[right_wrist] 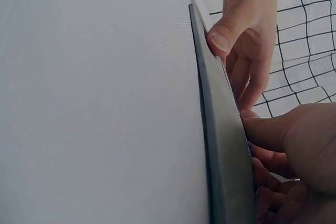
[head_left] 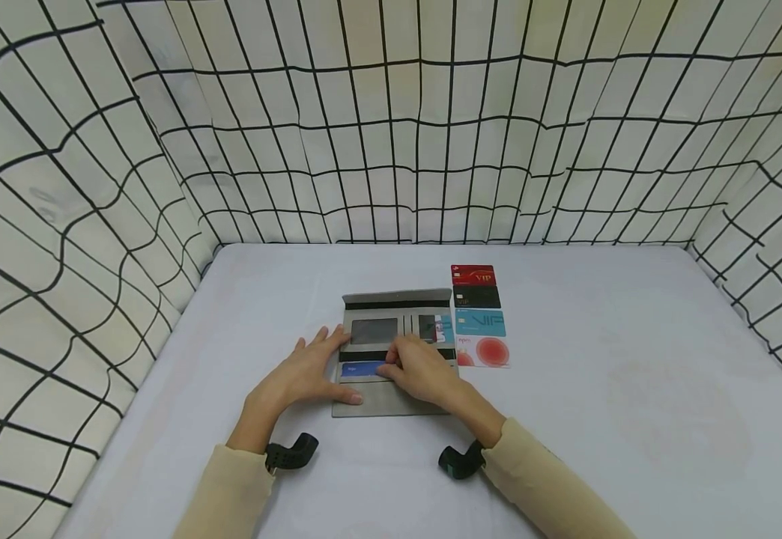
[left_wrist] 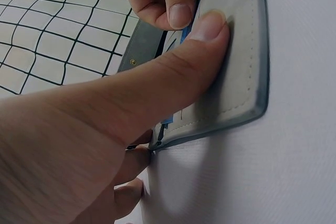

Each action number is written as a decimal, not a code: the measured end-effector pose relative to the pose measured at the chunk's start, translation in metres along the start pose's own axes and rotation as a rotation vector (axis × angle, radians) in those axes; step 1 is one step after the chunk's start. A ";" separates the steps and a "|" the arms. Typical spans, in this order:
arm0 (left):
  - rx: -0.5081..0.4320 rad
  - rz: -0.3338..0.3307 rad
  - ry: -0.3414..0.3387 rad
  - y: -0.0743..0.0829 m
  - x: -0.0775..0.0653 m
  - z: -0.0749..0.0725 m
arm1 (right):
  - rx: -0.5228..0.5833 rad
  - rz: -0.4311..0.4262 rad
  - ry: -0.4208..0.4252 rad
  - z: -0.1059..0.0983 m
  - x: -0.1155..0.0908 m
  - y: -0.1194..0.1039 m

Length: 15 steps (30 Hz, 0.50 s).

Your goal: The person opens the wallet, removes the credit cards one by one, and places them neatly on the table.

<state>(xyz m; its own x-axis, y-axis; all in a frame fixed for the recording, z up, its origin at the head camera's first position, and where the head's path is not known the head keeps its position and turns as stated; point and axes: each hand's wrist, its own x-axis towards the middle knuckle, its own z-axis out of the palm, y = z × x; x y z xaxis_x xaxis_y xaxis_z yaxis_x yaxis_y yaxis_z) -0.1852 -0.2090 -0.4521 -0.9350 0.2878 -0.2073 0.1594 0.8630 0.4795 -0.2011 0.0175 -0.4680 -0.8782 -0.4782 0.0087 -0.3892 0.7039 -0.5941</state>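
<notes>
A grey wallet [head_left: 398, 405] lies unfolded on the white table, with a dark window and card slots in its upper part. A blue card [head_left: 359, 369] sits along the dark band across the wallet's middle. My right hand [head_left: 425, 370] is over the wallet, thumb and bent fingers pinching the blue card; its grip is partly hidden. My left hand [head_left: 306, 370] spreads over the wallet's left edge, thumb [left_wrist: 207, 27] resting on the bare lower panel and the other fingers along the side. A light blue and white card [head_left: 443, 328] shows in the upper right slot.
Right of the wallet, several cards lie in a column: a red card [head_left: 473, 275], a black card [head_left: 476, 296], a light blue card [head_left: 480, 322] and a white card with a red circle [head_left: 485, 351]. White walls with a black grid [head_left: 418, 123] surround the table [head_left: 607, 374].
</notes>
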 end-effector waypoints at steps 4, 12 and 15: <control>-0.007 -0.003 -0.001 -0.001 0.000 0.000 | 0.011 -0.009 0.000 0.000 0.000 0.000; -0.010 -0.009 0.000 0.000 -0.001 0.001 | 0.094 -0.013 -0.004 0.000 0.000 0.001; -0.009 -0.008 0.003 -0.001 -0.001 0.001 | 0.088 -0.015 0.012 0.001 0.001 0.001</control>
<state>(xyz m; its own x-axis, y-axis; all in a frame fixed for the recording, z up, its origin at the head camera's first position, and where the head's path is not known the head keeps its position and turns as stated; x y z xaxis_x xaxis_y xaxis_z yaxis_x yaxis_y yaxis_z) -0.1841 -0.2094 -0.4529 -0.9372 0.2799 -0.2081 0.1493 0.8612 0.4858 -0.2020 0.0170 -0.4694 -0.8761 -0.4814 0.0274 -0.3768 0.6480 -0.6620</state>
